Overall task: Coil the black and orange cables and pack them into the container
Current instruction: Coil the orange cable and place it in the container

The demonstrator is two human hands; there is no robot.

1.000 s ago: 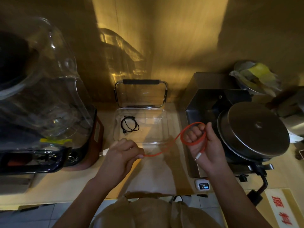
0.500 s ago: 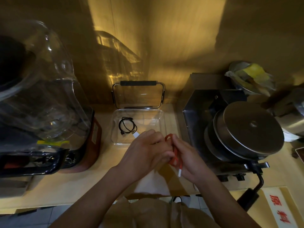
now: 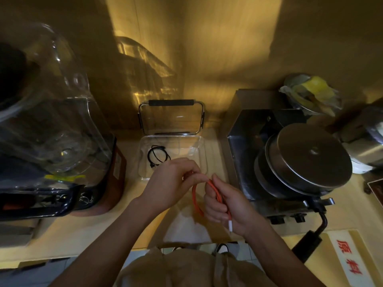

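Observation:
The orange cable hangs as a loop between both hands, just in front of the clear container. My right hand grips the gathered loops, and the cable's white plug sticks out below the palm. My left hand pinches the cable's other end at the top of the loop, over the container's near rim. The black cable lies coiled inside the container at its left side. The container's lid with a black handle stands open against the wall.
A large blender with a clear cover stands on the left. A steel machine with a round lid and a black handle fills the right. A white cloth lies on the wooden counter near its front edge.
The hands were apart with the orange cable stretched between them. They came together, and the cable is now gathered into loops held in front of the container.

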